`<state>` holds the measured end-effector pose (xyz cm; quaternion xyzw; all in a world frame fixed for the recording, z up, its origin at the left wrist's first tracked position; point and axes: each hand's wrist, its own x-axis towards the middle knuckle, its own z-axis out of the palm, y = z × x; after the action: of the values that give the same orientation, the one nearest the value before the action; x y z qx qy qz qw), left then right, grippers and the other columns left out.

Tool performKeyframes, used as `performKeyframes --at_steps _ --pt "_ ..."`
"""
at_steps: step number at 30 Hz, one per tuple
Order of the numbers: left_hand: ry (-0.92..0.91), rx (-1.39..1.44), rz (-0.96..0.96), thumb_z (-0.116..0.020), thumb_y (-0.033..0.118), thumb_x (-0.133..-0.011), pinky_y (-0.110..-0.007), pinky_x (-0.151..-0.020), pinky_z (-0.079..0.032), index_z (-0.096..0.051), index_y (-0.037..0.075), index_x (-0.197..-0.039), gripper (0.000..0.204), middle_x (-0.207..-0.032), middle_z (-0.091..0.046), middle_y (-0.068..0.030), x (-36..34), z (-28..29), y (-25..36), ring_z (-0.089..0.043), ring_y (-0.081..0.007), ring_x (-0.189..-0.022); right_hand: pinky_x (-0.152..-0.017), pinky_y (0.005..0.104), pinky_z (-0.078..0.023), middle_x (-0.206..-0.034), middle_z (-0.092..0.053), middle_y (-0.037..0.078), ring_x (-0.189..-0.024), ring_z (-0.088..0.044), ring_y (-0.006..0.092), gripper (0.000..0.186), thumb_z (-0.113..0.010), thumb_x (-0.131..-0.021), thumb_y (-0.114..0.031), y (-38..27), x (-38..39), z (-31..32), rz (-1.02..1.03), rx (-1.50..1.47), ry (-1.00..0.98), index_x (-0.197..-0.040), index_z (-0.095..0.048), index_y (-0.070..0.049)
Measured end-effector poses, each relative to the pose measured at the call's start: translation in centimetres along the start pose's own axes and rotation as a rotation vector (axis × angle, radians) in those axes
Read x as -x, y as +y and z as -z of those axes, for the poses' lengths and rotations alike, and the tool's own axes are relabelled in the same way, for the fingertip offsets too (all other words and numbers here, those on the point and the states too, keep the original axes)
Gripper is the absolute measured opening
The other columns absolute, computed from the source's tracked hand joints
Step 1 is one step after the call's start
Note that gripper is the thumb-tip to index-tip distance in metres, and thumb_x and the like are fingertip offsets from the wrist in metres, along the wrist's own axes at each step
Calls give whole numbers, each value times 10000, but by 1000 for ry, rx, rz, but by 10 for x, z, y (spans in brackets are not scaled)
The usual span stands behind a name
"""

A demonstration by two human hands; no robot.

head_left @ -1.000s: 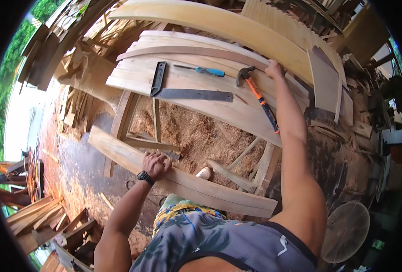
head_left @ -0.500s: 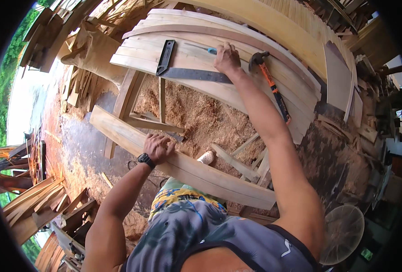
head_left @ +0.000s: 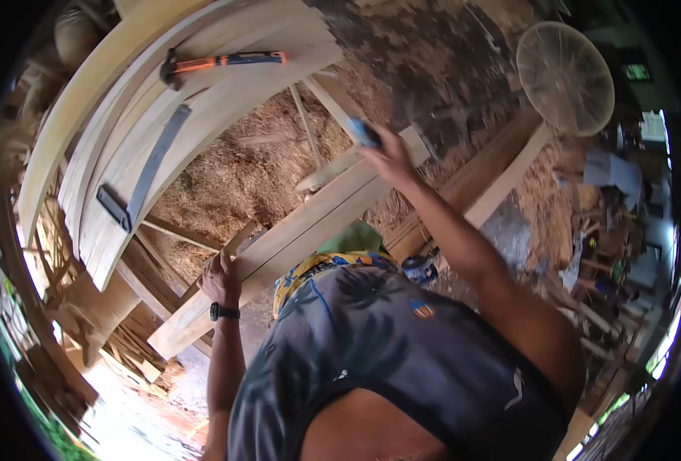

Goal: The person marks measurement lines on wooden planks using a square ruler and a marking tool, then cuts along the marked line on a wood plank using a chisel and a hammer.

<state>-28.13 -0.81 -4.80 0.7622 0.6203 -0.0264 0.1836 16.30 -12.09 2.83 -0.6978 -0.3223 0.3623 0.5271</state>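
My left hand [head_left: 222, 278], with a black wristwatch, grips the long pale board [head_left: 310, 224] toward its lower-left end. At the board's upper-right end my right hand [head_left: 388, 157] is closed around the blue-handled screwdriver [head_left: 364, 132]; whether its tip touches the wood is unclear. A dark line runs along the board. Beyond it, the curved slatted wooden panel [head_left: 256, 34] carries an orange-and-black claw hammer [head_left: 233, 58] and a metal square with a black handle [head_left: 153, 169].
Sawdust [head_left: 240, 154] covers the floor among wooden supports [head_left: 137, 273]. A translucent round mesh object [head_left: 565, 77] stands at upper right, near brown timbers [head_left: 483, 173]. Loose offcuts [head_left: 129, 355] lie at lower left; cluttered benches [head_left: 606, 265] fill the right background.
The view has swung round, so panel and board appear rotated. My right hand took the screwdriver off the panel and moved to the board's far end. My left hand stayed on the board.
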Motion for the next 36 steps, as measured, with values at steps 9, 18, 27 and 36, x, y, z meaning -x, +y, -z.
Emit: performKeyframes --at_steps 9,18,27,36 --pt "-33 489 -402 -693 363 -910 -424 -905 -550 -688 26 -1199 443 -1121 -706 -201 -4 18 83 -687 -375 -1007 -568 289 -422 -879 -588 22 -694 -524 129 373 -706 -828 -117 32 248 55 -258 -86 823 -1185 -607 -75" --pt "-602 1543 -253 -649 413 -978 -368 -900 -540 -562 -23 -1318 560 -1153 -687 -170 53 42 139 -670 -261 -1047 -856 348 -525 -1096 -678 132 -988 -651 224 458 -698 -879 -123 -51 150 -128 178 226 -330 -1299 -592 26" --pt "178 1649 382 -722 140 -899 -271 -574 -481 -664 30 -906 125 -745 -636 -31 86 52 -68 -604 -123 -633 -719 429 -556 -967 -719 237 -852 -712 379 218 -606 -891 -133 -101 -81 -218 557 864 -424 -1012 -723 4" --pt "639 1261 783 -754 187 -892 -250 -527 -455 -657 31 -868 186 -676 -597 6 210 46 -113 -551 -85 -563 -992 503 -503 -1278 -612 211 -1199 -593 402 353 -475 -930 -183 -79 -242 -296 696 1342 -354 -1228 -616 -53"
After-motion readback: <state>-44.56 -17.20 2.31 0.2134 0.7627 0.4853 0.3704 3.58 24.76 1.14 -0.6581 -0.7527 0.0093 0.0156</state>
